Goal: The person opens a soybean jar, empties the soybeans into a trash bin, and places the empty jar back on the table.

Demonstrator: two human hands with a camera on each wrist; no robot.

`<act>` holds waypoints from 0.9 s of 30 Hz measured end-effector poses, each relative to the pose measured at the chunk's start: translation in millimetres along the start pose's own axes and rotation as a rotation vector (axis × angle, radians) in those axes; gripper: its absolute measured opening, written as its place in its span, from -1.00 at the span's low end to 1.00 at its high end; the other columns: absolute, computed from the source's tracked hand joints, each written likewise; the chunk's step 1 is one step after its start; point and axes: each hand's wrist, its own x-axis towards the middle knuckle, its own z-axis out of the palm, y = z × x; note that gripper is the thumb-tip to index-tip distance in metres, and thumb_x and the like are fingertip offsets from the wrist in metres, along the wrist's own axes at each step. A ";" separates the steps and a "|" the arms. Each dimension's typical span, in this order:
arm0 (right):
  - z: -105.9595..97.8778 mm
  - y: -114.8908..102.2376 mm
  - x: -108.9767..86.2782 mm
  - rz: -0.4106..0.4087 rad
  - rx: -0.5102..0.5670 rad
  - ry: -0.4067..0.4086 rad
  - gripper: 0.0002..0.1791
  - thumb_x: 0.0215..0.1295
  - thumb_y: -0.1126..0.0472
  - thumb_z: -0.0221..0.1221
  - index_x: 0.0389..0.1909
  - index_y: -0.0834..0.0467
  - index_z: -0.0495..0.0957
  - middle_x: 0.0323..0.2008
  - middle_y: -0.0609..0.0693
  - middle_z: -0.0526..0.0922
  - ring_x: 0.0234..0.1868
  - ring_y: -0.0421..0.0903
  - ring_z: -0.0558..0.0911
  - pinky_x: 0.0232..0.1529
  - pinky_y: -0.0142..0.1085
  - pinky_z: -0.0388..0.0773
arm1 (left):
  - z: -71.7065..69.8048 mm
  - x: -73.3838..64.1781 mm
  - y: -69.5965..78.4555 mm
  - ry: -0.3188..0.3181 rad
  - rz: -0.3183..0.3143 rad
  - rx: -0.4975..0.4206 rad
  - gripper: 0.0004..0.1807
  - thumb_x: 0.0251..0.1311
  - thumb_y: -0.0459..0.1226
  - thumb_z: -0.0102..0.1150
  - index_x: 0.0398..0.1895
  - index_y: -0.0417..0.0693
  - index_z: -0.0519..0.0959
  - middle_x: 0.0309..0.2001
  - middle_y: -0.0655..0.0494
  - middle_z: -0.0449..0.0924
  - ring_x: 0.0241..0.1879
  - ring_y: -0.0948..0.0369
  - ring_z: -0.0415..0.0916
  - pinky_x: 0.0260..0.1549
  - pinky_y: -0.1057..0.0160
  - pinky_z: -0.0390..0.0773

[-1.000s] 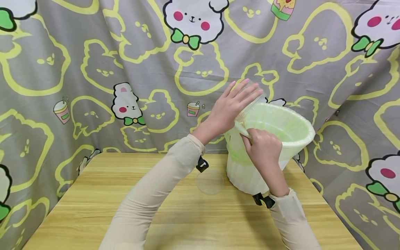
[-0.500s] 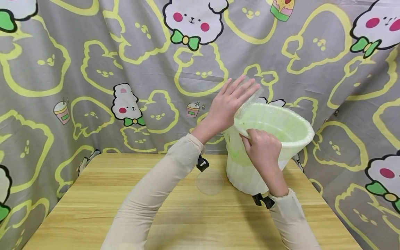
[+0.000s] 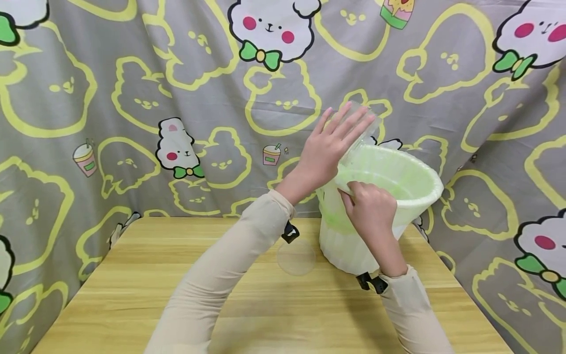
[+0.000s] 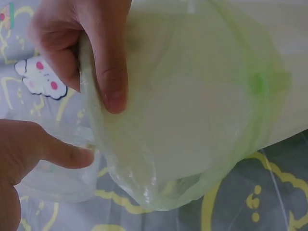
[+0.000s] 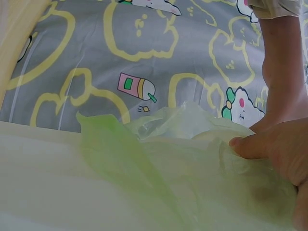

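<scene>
A white trash bin lined with a pale green trash bag stands at the table's right. Over the bin's left rim, my left hand holds a clear plastic container, tipped with its mouth toward the bin. Its fingers are spread across the container, and in the left wrist view the thumb presses the wall near the edge. My right hand grips the bag-covered rim at the near side, thumb outside in the left wrist view. The contents of container and bin are hard to make out.
A clear round disc, perhaps a lid, lies on the wooden table left of the bin. A grey patterned curtain hangs close behind the table and along its sides.
My left hand with the container rises a little, then shifts slightly right over the rim. Brownish bits seen by the container's mouth earlier no longer show there. The right hand keeps its grip.
</scene>
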 end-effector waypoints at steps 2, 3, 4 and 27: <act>0.4 -0.6 0.3 -0.002 0.005 0.007 -0.74 0.22 0.09 0.40 -0.46 0.21 0.70 -0.72 0.11 0.58 -0.78 0.09 0.45 -0.78 -0.22 0.20 | -0.6 -1.1 -1.8 -0.020 -0.005 -0.013 -0.09 0.18 -0.62 -0.10 0.59 0.23 0.20 0.59 0.22 0.17 0.62 0.11 0.00 0.62 0.03 -0.08; 0.7 -0.8 0.4 -0.003 0.008 0.011 -0.73 0.23 0.09 0.39 -0.48 0.21 0.68 -0.73 0.11 0.56 -0.78 0.08 0.44 -0.78 -0.22 0.19 | -0.8 -1.6 -2.9 -0.037 -0.004 -0.017 -0.09 0.17 -0.60 -0.06 0.59 0.23 0.20 0.59 0.22 0.17 0.62 0.11 -0.01 0.62 0.02 -0.07; 0.9 -1.0 0.5 -0.004 0.011 0.016 -0.72 0.24 0.09 0.38 -0.51 0.21 0.66 -0.75 0.10 0.54 -0.79 0.08 0.43 -0.78 -0.22 0.18 | -1.1 -2.2 -3.8 -0.053 -0.004 -0.023 -0.08 0.16 -0.60 -0.03 0.59 0.24 0.20 0.59 0.23 0.16 0.62 0.11 -0.01 0.62 0.02 -0.07; -0.2 -1.8 -0.9 -0.003 0.017 0.032 -0.69 0.25 0.09 0.37 -0.57 0.20 0.60 -0.78 0.09 0.47 -0.80 0.07 0.38 -0.78 -0.25 0.09 | -0.5 -6.3 -4.4 0.001 -0.061 -0.035 -0.04 0.14 -0.65 -0.08 0.60 0.26 0.19 0.61 0.23 0.13 0.63 0.12 -0.04 0.62 0.02 -0.07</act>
